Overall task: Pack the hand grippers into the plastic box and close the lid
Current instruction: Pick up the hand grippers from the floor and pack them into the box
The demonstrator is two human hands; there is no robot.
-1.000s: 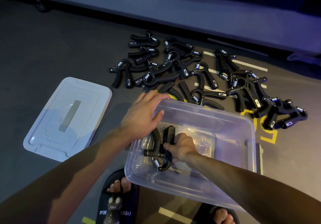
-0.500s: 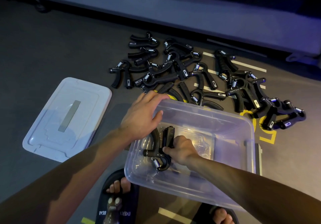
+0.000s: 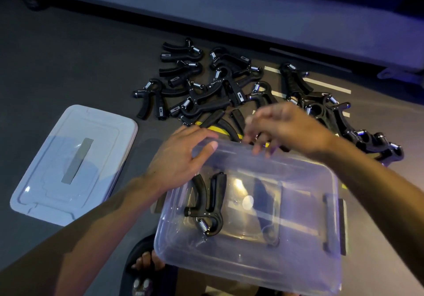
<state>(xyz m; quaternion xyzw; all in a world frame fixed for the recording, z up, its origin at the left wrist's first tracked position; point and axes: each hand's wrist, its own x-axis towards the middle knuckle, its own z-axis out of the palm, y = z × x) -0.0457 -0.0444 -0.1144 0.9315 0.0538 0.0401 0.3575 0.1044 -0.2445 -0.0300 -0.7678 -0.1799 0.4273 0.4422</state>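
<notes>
Dark floor (image 3: 68, 66) with painted lines fills the frame. At lower centre stands the clear box (image 3: 330, 227), and one gripper (image 3: 206, 206) lies inside it at its left end. Many more grippers, a pile (image 3: 229, 91), lie on the floor in the upper centre, beyond the box. At the left lies the lid (image 3: 71, 165), flat. The left hand (image 3: 179, 158) holds the box's far rim, thumb inside. The right hand (image 3: 284, 128), blurred, hovers above the far rim with fingers spread and loosely bent, holding nothing.
</notes>
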